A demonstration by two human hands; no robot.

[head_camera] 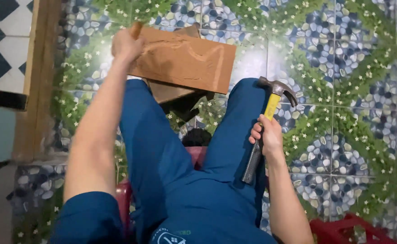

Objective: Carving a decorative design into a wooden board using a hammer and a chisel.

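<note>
Mid-carving, by the look of it: left hand (125, 45) closed around a tool handle (136, 29) at the near edge of the carved wooden board (185, 58) propped across the knees, right hand (266, 135) gripping a claw hammer (266, 122) mid-shaft, head raised above the fist; next stroke likely requires aligning hammer with handle.

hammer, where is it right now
In the head view the hammer is on the right, gripped mid-handle by the right hand beside the blue-trousered right leg, its claw head up over the pebble-patterned floor tiles.
</note>
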